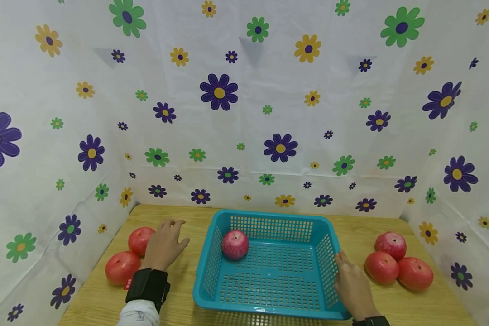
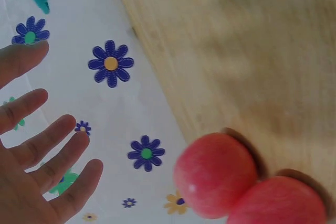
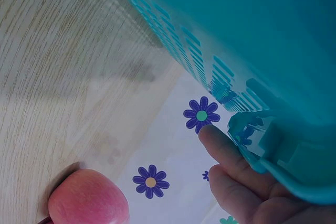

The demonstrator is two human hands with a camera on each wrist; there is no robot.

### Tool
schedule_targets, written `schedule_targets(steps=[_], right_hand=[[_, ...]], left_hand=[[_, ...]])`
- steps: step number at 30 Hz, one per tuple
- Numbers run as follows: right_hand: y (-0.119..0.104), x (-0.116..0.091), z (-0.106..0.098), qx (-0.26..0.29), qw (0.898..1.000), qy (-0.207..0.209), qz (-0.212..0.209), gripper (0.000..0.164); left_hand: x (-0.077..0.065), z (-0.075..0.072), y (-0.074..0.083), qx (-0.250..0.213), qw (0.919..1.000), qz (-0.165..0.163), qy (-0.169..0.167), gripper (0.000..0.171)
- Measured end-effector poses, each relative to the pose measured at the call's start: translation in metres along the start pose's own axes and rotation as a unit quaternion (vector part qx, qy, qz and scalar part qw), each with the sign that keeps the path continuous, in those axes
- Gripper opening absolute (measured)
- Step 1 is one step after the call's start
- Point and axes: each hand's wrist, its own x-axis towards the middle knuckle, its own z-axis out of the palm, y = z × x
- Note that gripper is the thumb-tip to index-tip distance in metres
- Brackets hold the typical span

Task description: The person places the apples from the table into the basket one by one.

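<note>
A blue plastic basket (image 1: 269, 310) with slotted walls stands on the table, holding one red apple (image 1: 235, 245) at its left back. My right hand (image 1: 352, 283) grips the basket's right rim; in the right wrist view its fingers (image 3: 236, 163) lie along the outside, under the edge, with the thumb hidden. My left hand (image 1: 163, 244) is in the air left of the basket, fingers spread and nothing in them. Beside it are two red apples, a rear one (image 1: 140, 241) partly behind the hand and a front one (image 1: 122, 268).
To the right of the basket three more apples sit close together: one at the back (image 1: 390, 245), one in front (image 1: 382, 267) and one at the right (image 1: 415, 274). A flower-print sheet (image 1: 244, 122) surrounds the wooden table (image 1: 179, 294) at the back and sides.
</note>
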Motion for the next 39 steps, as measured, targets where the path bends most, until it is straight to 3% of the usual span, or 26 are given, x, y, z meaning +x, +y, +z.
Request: schedule_targets(steps=[12, 27, 39], right_hand=[[0.002, -0.002, 0.001, 0.002, 0.999, 0.025, -0.02, 0.04], [0.001, -0.001, 0.0, 0.006, 1.0, 0.015, -0.007, 0.04], [0.001, -0.001, -0.002, 0.012, 1.0, 0.004, -0.002, 0.041]], left_hand=[[-0.013, -0.001, -0.01, 0.01, 0.9996, -0.025, 0.001, 0.051], [-0.025, -0.002, -0.026, 0.007, 0.9994, -0.029, 0.019, 0.05], [-0.034, -0.007, -0.039, 0.004, 0.9957, -0.087, -0.031, 0.054]])
